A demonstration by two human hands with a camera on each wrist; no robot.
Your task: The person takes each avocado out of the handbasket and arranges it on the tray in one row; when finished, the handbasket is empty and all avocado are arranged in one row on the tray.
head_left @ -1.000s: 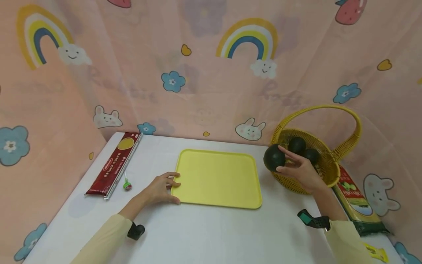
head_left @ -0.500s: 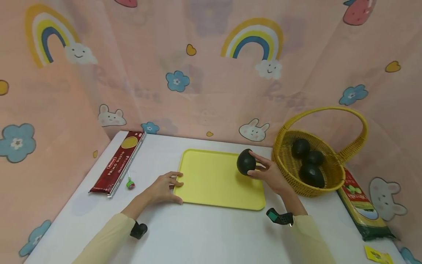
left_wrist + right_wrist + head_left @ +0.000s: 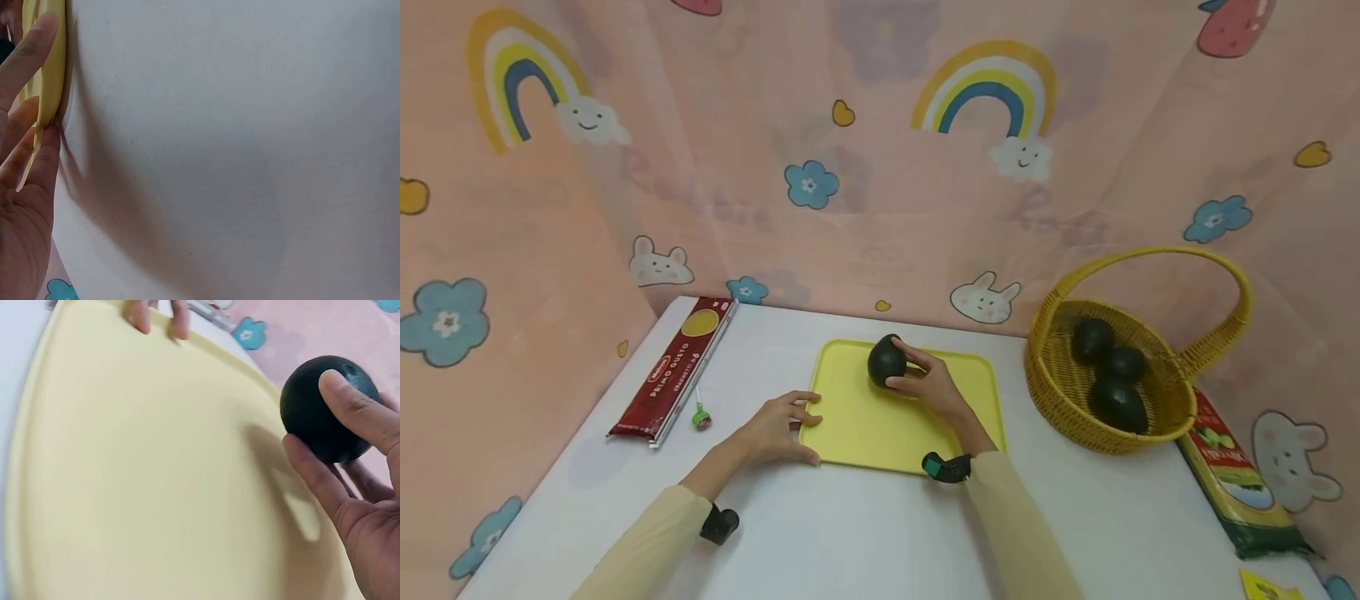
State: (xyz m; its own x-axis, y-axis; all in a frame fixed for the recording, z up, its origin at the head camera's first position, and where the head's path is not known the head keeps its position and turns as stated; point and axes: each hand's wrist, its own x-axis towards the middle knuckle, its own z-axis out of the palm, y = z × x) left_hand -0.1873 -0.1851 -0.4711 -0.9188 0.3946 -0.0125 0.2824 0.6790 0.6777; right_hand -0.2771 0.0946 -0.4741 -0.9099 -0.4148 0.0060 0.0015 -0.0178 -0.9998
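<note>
My right hand [image 3: 931, 384] holds a dark avocado [image 3: 887, 362] over the back middle of the yellow tray [image 3: 880, 437]. In the right wrist view, thumb and fingers are wrapped about the avocado [image 3: 325, 406], and its shadow falls on the tray below. At the tray's left edge my left hand [image 3: 778, 429] grips the rim; the left wrist view has the fingers [image 3: 44, 156] on both sides of the yellow edge [image 3: 55, 69]. Three more avocados [image 3: 1118, 405] lie in the yellow wicker basket [image 3: 1052, 412] on the right.
A red spaghetti packet [image 3: 673, 371] lies at the left, beside a small green-wrapped lollipop [image 3: 701, 417]. Right of the basket lies a red and green bag [image 3: 1240, 483], with a small yellow packet [image 3: 1266, 587] nearer. A pink patterned cloth [image 3: 880, 208] hangs behind the white table [image 3: 850, 533].
My right hand has carried the avocado leftward from the basket's rim to above the tray. The left hand keeps its place on the tray's edge. The view has shifted slightly.
</note>
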